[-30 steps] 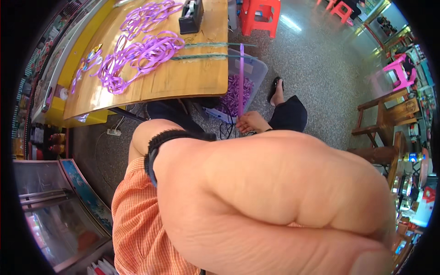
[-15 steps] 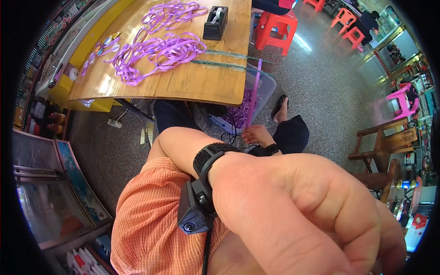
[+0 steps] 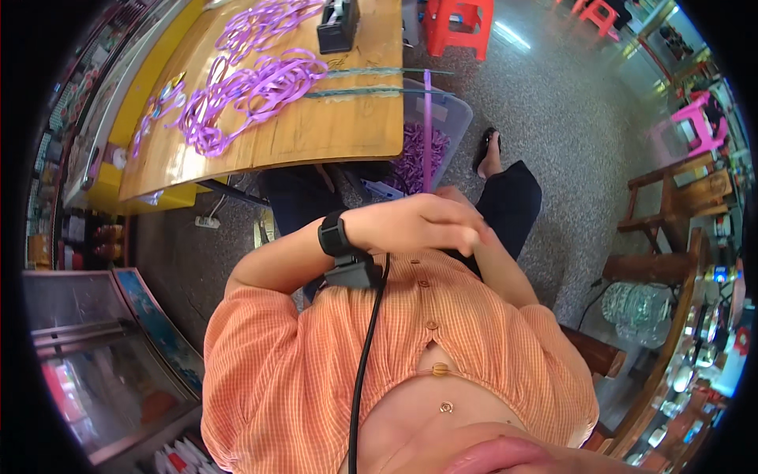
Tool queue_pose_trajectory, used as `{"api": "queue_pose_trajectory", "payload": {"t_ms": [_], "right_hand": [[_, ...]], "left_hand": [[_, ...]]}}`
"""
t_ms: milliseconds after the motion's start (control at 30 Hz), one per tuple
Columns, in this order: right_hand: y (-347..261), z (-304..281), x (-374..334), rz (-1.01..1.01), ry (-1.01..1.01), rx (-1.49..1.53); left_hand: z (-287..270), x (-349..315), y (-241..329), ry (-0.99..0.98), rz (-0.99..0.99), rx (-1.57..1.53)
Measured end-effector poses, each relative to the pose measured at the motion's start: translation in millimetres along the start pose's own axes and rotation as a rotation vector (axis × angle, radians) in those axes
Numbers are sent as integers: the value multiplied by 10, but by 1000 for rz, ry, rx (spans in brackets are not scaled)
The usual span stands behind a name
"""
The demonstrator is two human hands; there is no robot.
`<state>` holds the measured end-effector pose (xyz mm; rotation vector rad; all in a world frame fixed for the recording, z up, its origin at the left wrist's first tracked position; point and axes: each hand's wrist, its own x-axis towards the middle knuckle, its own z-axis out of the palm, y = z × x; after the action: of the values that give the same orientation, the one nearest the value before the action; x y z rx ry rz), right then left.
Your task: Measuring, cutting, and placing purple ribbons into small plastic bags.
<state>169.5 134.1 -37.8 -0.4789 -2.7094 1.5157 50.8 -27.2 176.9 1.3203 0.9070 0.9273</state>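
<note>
Purple and flat, the narrow ribbon strip (image 3: 427, 134) ran upright above the frame's centre, its lower end just beside the mostly hidden right hand (image 3: 453, 195), seemingly the nearer, while the left hand (image 3: 422, 223) bent across in front, neither one's grip discernible.

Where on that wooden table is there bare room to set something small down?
The near right part of the wooden table looks bare, bordered by the nearer green strip, the purple ribbon and the table's edges. A smaller patch lies between the tape dispenser and the right edge. Ribbon loops crowd the middle.
</note>
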Motion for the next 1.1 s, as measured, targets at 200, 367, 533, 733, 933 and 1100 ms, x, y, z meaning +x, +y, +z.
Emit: {"api": "queue_pose_trajectory", "payload": {"t_ms": [200, 367, 533, 733, 933, 1100], "right_hand": [[216, 96, 134, 529, -116, 639], [12, 165, 20, 475, -148, 698], [-275, 127, -142, 505, -176, 713], [-395, -299, -168, 337, -158, 553], [-674, -822, 590, 86, 317, 714], [-900, -965, 1039, -136, 474, 853]], "left_hand": [[-633, -63, -1456, 444, -177, 710], [-658, 63, -1682, 712, -178, 582], [-599, 131, -1781, 629, -108, 89], [-609, 38, -1759, 615, -169, 178], [-590, 41, -1759, 653, -219, 192], [-512, 97, -1747, 708, -206, 183]]}}
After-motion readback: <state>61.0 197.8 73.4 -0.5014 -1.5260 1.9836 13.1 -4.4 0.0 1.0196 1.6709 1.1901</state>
